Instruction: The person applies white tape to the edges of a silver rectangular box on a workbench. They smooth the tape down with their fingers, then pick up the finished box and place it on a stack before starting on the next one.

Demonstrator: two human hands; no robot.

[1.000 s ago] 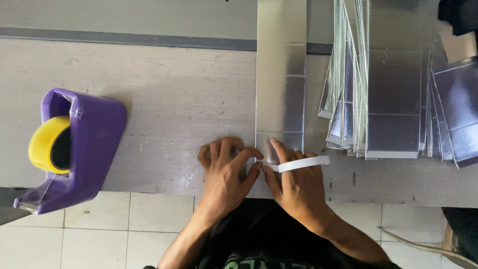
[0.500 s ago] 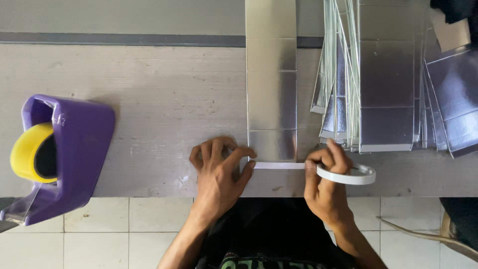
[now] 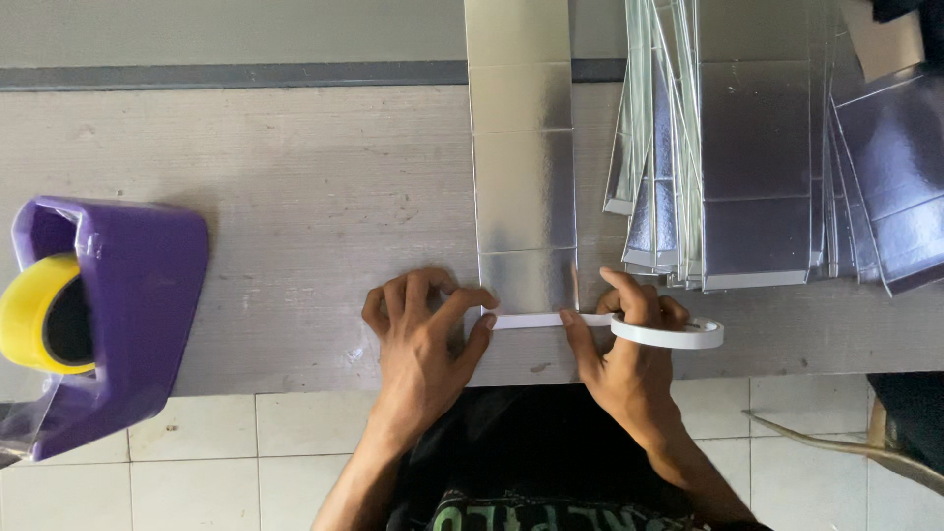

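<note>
Head view, looking straight down on a grey wooden table (image 3: 295,197); white floor tiles (image 3: 216,452) ran along the bottom of the frame.

Left hand (image 3: 423,339), lower centre: fingers curled, index fingertip and thumb pressed down on the left end of a white tape strip (image 3: 531,321). It gripped nothing; it pinned the tape flat to the near edge of the silver card.

Right hand (image 3: 629,359), just right of centre: thumb tip lay on the strip near its right end. The fingers were closed loosely around a small white tape roll (image 3: 678,334), index finger through or over the ring; which, I could not tell. The roll sat flat, touching the table, just right of the hand.

The tape strip ran level between the two hands, across the bottom edge of a long silver card panel (image 3: 521,147). The panel lay lengthwise from the top centre of the frame down to the hands, with crease lines across it.

Upper right: a fanned stack of silver card sheets (image 3: 747,147), overlapping, just beside the panel.

Far left: a purple tape dispenser (image 3: 128,315) holding a yellow tape roll (image 3: 29,310), well apart from both hands.
</note>
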